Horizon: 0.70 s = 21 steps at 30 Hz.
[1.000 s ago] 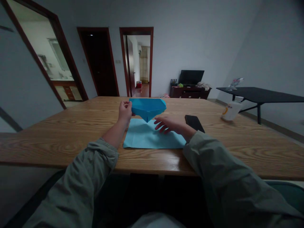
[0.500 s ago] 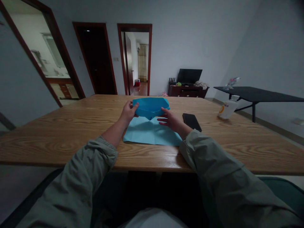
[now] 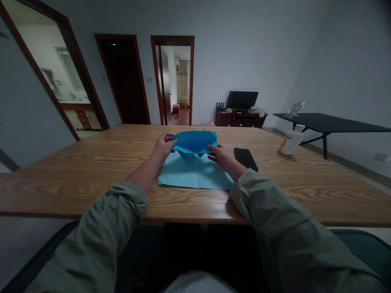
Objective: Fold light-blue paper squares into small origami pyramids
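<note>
The left hand (image 3: 163,147) grasps the left end of a folded blue paper (image 3: 195,141), thumb on the side facing the wearer and fingers partly hidden behind it. The right hand (image 3: 222,157) pinches the paper's right end more lightly, its thumb laid over the edge and its other fingers slightly spread below. Held between these 2 hands, the folded paper is raised over the middle of the wooden table (image 3: 100,175), its broad face toward the wearer and 2 darker points hanging from its lower side. Beneath it a light blue sheet (image 3: 192,176) lies flat close to the table's near edge, its far part covered from sight by the folded paper. A black phone (image 3: 246,159) lies just right of the right hand, its long side slanting toward the near right corner. Farther over, toward the table's right edge, stands a white container (image 3: 291,143) with an orange mark. Beyond that edge is a black table (image 3: 330,123), and past the far edge a television (image 3: 242,100) stands on a dark cabinet (image 3: 224,119).
</note>
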Available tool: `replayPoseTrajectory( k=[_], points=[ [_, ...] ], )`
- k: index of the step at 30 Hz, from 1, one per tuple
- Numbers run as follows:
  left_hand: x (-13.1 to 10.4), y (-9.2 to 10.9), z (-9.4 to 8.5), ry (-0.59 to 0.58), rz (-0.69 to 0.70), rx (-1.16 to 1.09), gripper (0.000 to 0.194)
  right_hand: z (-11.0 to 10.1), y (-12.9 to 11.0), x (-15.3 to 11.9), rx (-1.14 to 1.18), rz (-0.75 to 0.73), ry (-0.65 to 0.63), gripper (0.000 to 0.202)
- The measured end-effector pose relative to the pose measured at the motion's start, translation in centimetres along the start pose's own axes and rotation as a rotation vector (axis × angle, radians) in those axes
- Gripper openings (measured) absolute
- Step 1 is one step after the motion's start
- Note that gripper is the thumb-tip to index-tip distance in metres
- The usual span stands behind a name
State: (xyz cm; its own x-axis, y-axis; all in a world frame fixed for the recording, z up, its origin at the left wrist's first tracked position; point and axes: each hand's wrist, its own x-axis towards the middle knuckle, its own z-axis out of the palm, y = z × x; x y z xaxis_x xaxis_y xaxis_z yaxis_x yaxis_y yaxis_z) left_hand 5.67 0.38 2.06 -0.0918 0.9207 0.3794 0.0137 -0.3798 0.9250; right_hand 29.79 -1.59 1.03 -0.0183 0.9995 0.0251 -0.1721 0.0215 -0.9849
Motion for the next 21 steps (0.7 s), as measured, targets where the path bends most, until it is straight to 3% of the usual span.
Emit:
replayPoseTrajectory(
  k=[8,13,16,21],
  points=[
    [0.1,-0.2,0.1,-0.063,0.017,0.006,0.027,-0.5,0.6,0.9,-0.095,-0.042,0.064,0.016],
    [0.0,-0.6,-0.2,-0.174,0.249,0.437,0.024,-0.4,0.4,0.8,-0.144,-0.072,0.11,0.017],
    [0.0,-0.4,-0.7,-0.09,0.337,0.683,0.019,-0.6,0.2,0.9,-0.19,-0.106,0.133,0.017],
    [0.6,0.0,-1.7,0.128,0.345,0.718,0.022,-1.7,-0.2,1.9,-0.262,-0.16,0.211,0.019]
  ],
)
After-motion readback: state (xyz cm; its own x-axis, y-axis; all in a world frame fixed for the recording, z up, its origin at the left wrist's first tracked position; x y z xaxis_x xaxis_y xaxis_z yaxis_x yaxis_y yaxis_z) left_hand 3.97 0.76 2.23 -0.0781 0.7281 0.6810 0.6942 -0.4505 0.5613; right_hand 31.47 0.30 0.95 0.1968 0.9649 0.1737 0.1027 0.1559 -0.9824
